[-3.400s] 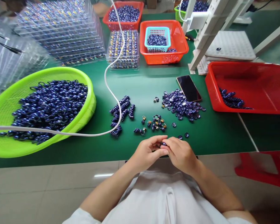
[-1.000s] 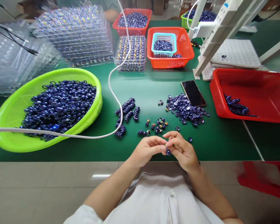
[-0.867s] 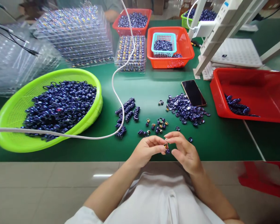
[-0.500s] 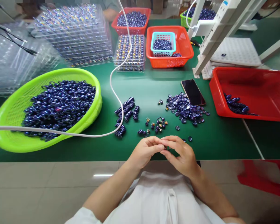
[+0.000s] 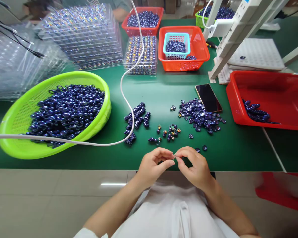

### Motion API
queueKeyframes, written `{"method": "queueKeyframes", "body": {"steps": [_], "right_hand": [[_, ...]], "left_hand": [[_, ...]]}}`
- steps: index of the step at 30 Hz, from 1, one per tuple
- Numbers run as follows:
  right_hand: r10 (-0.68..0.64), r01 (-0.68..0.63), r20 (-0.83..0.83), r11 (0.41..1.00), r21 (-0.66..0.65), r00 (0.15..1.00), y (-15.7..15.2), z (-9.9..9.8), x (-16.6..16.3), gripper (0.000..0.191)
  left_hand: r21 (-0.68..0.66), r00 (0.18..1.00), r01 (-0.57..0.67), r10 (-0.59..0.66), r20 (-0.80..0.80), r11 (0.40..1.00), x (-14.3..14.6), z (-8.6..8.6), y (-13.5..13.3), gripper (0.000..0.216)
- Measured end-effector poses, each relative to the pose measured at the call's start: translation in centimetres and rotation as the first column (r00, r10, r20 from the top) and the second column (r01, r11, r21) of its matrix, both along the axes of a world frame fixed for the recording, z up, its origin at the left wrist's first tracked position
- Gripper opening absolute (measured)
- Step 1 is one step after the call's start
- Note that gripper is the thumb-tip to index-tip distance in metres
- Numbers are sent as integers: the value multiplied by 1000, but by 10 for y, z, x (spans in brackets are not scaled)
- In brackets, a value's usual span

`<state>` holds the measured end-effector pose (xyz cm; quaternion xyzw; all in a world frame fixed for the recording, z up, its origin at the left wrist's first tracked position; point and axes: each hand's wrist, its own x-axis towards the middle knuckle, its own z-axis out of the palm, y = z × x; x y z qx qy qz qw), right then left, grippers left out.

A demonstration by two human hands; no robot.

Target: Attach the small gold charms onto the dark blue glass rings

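My left hand (image 5: pixel 154 166) and my right hand (image 5: pixel 195 166) meet at the fingertips above the table's near edge. A tiny dark piece sits between them, mostly hidden. My right thumb and index finger are pinched on it; my left fingers curve around its other side, the thumb slightly lower. Just beyond lie a small group of dark rings with gold-coloured bits (image 5: pixel 173 131) and a few loose dark round caps (image 5: pixel 204 148). Farther off are a pile of shiny dark-blue caps (image 5: pixel 201 115) and short rows of stacked dark rings (image 5: pixel 138 112).
A green basket (image 5: pixel 106 114) full of dark rings stands left, a white cable (image 5: pixel 121 91) crossing it. A phone (image 5: pixel 208 98) touches the cap pile. A red tray (image 5: pixel 288 99) is right. Behind are stacked clear trays (image 5: pixel 89 43), an orange basket (image 5: pixel 183 66) and a metal post (image 5: pixel 225 49).
My right thumb and index finger have closed into a pinch, and my left fingers have loosened and parted a little. The whole view has shifted slightly.
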<state>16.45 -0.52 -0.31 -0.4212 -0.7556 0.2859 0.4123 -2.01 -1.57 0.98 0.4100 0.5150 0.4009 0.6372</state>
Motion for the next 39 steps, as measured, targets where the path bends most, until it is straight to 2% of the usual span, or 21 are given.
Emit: {"method": "queueKeyframes", "body": {"steps": [2, 4, 6, 8, 11, 16, 19, 21, 24, 26, 28, 32, 36, 39], "right_hand": [[-1, 0, -23, 999, -34, 1000, 1, 2, 3, 16], [-14, 12, -38, 998, -60, 999, 2, 4, 5, 15], [-17, 14, -46, 997, -70, 999, 3, 5, 5, 14], [-7, 3, -52, 997, -73, 999, 3, 4, 5, 15], [2, -7, -57, 997, -82, 998, 3, 1, 3, 16], [-14, 8, -54, 994, -107, 998, 1, -1, 3, 17], [-30, 20, -70, 989, -149, 997, 1, 1, 4, 16], [-46, 23, -108, 978, -205, 993, 1, 3, 2, 15], [-42, -23, -206, 953, -302, 978, 0, 5, -3, 12], [-22, -68, -264, 943, -325, 964, -1, 7, -8, 11], [-17, -66, -278, 956, -287, 961, -3, 9, -12, 11], [-33, 24, -174, 998, -57, 984, -6, 9, -15, 20], [-13, 19, -46, 992, 123, 999, -7, 6, -10, 30], [16, -14, -16, 992, 125, 1000, -7, 7, -7, 29]], "left_hand": [[203, 961, -16, 71, -268, 979, -14, 1, 2, 19], [413, 839, -4, 228, -494, 911, -30, -3, 9, 20], [523, 721, 67, 321, -614, 850, -45, -10, 18, 23], [544, 644, 156, 333, -689, 824, -54, -18, 26, 21], [541, 591, 263, 310, -745, 799, -59, -27, 34, 15], [528, 546, 307, 308, -779, 792, -56, -25, 36, 17], [544, 588, 256, 318, -744, 799, -54, -17, 33, 21], [537, 702, 201, 262, -662, 819, -50, -10, 28, 21], [448, 918, 114, 79, -389, 886, -35, -2, 20, 20], [350, 985, 44, 17, -170, 936, -22, 0, 16, 21], [260, 997, -52, 65, -40, 964, -9, -1, 14, 22], [186, 978, -202, 210, -19, 961, 9, -2, 17, 19], [172, 987, -151, 158, -27, 973, 14, -1, 19, 19], [160, 994, -108, 111, -14, 981, 13, -1, 18, 21]]}}
